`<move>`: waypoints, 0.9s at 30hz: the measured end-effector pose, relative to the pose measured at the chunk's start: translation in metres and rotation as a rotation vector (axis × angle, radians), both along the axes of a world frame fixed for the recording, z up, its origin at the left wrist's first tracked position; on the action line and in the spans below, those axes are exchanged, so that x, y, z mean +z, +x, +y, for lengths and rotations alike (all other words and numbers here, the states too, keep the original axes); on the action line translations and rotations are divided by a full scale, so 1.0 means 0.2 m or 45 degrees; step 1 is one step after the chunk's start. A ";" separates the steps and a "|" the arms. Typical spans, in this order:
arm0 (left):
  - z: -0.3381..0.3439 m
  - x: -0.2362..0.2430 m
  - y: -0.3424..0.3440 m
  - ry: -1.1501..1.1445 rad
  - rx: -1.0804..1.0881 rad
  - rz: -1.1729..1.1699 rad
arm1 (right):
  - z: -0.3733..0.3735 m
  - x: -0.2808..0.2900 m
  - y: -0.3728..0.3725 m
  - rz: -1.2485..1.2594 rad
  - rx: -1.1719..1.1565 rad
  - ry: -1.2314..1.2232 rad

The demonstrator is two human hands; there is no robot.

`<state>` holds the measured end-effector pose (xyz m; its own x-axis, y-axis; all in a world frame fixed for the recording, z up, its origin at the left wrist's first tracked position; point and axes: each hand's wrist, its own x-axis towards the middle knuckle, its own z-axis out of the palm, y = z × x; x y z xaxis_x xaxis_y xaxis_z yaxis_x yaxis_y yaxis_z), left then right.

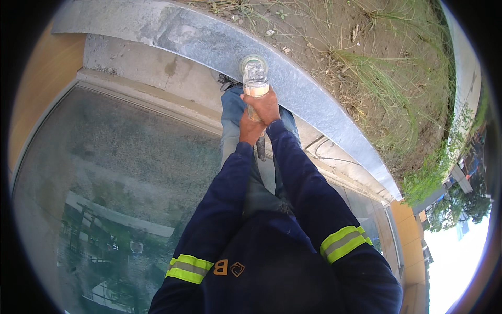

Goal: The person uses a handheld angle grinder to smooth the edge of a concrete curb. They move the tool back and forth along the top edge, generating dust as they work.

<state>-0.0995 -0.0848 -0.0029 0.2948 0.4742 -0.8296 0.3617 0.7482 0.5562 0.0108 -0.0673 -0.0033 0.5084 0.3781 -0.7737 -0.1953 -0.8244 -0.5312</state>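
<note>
An angle grinder (255, 77), dusty and pale, is held in both my hands, its round disc (253, 63) against the top of a grey curved concrete ledge (308, 89). My right hand (267, 108) wraps round the body just behind the orange-yellow band. Closer to me, my left hand (251, 129) grips the rear part. A dark tail end (261, 148) of the tool, perhaps where the cord begins, pokes out below my hands. Whether the disc is spinning cannot be made out.
Beyond the ledge lies a soil bed (324, 47) with grass tufts (376, 78). At the left is a large glass pane (120, 157) with reflections, in a frame. My jeans-clad legs (230, 115) stand close to the ledge. A thin cable (327, 156) lies by the wall at right.
</note>
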 end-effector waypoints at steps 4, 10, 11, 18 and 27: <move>-0.14 -0.13 -0.06 -0.327 0.474 -0.254 | -0.02 0.05 0.02 0.112 -0.218 0.123; 0.06 -0.01 0.17 0.044 0.002 0.009 | 0.02 -0.04 0.15 -0.024 -0.098 0.074; 0.03 -0.04 0.15 0.029 0.117 -0.034 | 0.05 -0.04 0.14 -0.031 -0.048 0.081; -0.14 -0.18 0.01 -0.225 0.346 -0.107 | -0.05 -0.03 0.07 0.033 -0.135 0.108; -0.05 -0.01 0.07 0.113 -0.033 0.118 | -0.01 0.01 0.08 0.036 -0.035 0.060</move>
<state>-0.0864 -0.0947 -0.0046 0.2319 0.5402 -0.8089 0.4333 0.6872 0.5831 0.0269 -0.0686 -0.0018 0.4970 0.4005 -0.7698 -0.2329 -0.7930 -0.5629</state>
